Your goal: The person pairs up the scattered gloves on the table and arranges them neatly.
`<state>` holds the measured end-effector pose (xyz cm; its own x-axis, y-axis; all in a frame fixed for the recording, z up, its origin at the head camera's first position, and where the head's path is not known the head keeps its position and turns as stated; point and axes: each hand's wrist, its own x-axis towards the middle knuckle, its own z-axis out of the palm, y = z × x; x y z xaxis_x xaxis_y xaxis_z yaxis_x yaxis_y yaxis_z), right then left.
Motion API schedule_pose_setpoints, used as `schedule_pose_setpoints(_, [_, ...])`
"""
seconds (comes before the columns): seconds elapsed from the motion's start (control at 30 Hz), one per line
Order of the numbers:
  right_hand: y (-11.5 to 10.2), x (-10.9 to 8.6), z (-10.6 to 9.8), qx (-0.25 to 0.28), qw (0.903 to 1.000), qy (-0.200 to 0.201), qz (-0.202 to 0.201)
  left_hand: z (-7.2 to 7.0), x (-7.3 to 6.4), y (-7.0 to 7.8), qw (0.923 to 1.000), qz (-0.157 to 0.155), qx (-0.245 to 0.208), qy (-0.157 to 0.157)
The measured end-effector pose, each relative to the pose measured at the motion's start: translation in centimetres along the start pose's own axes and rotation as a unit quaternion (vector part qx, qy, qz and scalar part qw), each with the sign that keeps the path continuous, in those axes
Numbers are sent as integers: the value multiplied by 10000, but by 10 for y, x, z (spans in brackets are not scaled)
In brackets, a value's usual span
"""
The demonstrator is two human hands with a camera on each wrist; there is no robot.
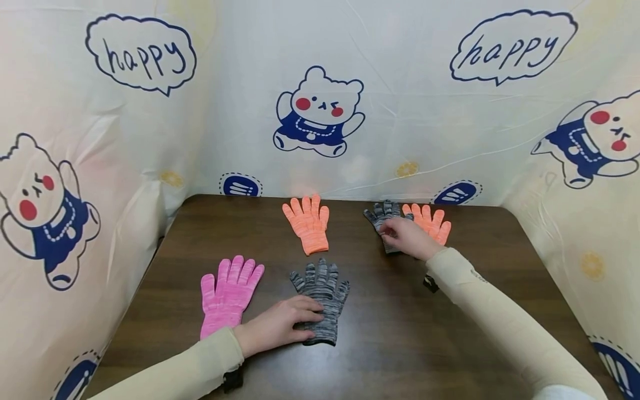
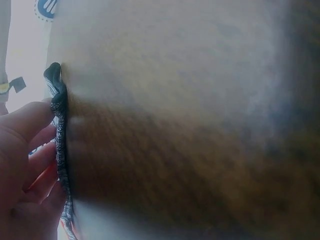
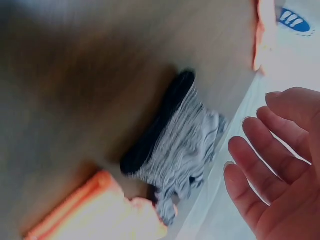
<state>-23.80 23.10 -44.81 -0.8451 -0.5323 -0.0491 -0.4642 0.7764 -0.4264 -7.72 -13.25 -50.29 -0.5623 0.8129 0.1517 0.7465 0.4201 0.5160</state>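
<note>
My left hand (image 1: 277,328) rests with extended fingers on the left side of a grey striped knit glove (image 1: 327,322) lying flat at the front middle. The left wrist view shows this glove edge-on (image 2: 60,140), fingers right at it. At the back right, my right hand (image 1: 412,239) hovers over a second grey striped glove (image 1: 385,210), covering part of it in the head view. In the right wrist view that hand's loosely bent fingers (image 3: 252,165) hold nothing, and the second grey glove (image 3: 175,135) lies apart from them, its dark cuff toward the camera.
An orange glove (image 1: 432,225) lies right beside the far grey one. Another orange glove (image 1: 307,225) lies at the back middle, and a pink glove (image 1: 227,297) at the left, partly behind my left forearm. Printed cloth (image 1: 410,122) walls the dark wooden table (image 1: 400,311).
</note>
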Motion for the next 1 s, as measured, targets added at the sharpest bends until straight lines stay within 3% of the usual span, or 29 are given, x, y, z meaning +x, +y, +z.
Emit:
schedule_pose_setpoints(0.47, [31, 17, -1, -637, 9961, -155, 584, 1, 0, -1, 9999, -64, -40, -78])
schedule_pose_setpoints(0.7, [41, 23, 2, -782, 9941, -307, 686, 3, -1, -3, 10000, -21, -19, -64])
schedule_pose_setpoints(1.0, [37, 27, 1, -965, 9929, -334, 611, 2, -1, -2, 10000, -13, 3, -47])
